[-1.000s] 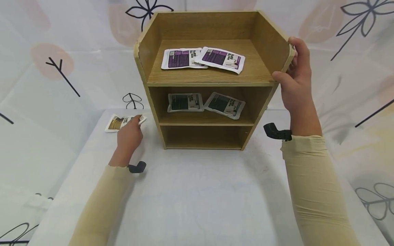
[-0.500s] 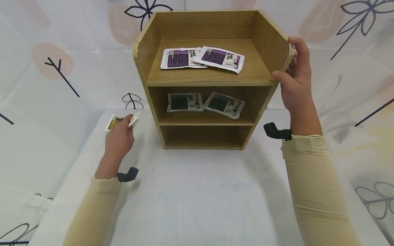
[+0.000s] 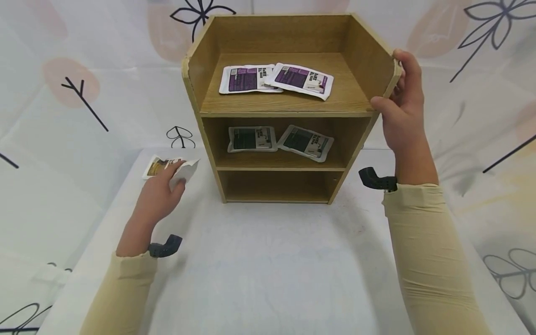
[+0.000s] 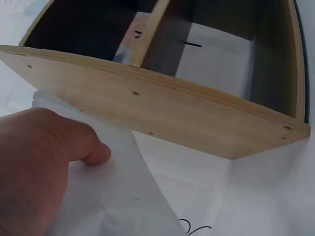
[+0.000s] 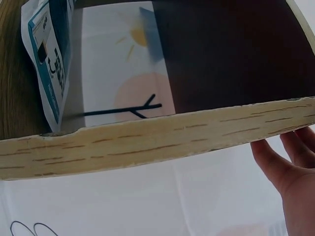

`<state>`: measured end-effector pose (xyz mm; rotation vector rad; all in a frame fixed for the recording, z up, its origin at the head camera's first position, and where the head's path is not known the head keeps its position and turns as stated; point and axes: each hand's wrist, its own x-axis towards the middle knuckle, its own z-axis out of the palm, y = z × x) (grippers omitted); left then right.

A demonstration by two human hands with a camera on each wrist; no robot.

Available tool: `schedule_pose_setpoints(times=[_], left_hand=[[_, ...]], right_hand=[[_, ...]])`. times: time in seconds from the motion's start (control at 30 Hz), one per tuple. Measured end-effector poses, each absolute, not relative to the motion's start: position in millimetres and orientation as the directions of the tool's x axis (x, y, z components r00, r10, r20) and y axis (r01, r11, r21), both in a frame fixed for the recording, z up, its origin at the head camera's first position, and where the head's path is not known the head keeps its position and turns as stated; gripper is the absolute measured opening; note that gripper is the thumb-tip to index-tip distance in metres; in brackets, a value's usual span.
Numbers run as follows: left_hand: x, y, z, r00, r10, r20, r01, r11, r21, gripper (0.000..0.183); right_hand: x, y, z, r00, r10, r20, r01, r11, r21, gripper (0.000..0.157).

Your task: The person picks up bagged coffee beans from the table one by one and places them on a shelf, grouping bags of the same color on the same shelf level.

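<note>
My left hand (image 3: 156, 193) pinches a white flat pouch (image 4: 115, 187); its plain face tilts up toward the thumb in the left wrist view. Just beyond the fingers shows a gold-labelled white pouch (image 3: 157, 166) at table level. Whether this is a separate pouch, I cannot tell. My right hand (image 3: 404, 107) grips the upper right side edge of a wooden shelf unit (image 3: 289, 115), thumb on the front. Two purple-labelled pouches (image 3: 302, 80) overlap on its top surface. Two dark green-labelled pouches (image 3: 307, 143) lie side by side on the middle shelf.
The bottom compartment (image 3: 276, 186) of the unit sits at table level. A white table (image 3: 268, 260) stretches in front. Behind and at both sides hangs a white sheet (image 3: 104, 37) with printed flowers and twigs. Left of the unit, its side panel (image 4: 135, 98) is near the left hand.
The left hand has drawn back toward the person and left, turning so that the pouch's right end lifts and its pale face shows. The right hand keeps its grip on the shelf unit.
</note>
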<state>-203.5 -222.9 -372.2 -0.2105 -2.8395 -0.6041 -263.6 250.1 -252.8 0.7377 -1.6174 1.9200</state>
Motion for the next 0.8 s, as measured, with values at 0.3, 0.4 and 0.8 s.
schedule_pose_setpoints(times=[0.3, 0.4, 0.8], left_hand=[[-187, -219, -354, -0.982, 0.152, 0.114, 0.186, 0.884, 0.429, 0.046], [-183, -216, -352, -0.976, 0.199, 0.092, 0.219, 0.869, 0.444, 0.044], [-173, -200, -354, -0.928, 0.358, 0.107, 0.357, 0.767, 0.534, 0.04]], right_hand=[[-264, 250, -254, -0.705, 0.037, 0.708, -0.707, -0.12, -0.697, 0.06], [-263, 250, -253, -0.703, 0.038, 0.71, -0.708, -0.125, -0.695, 0.06], [-263, 250, -253, -0.709, 0.046, 0.703, -0.704, -0.099, -0.704, 0.06]])
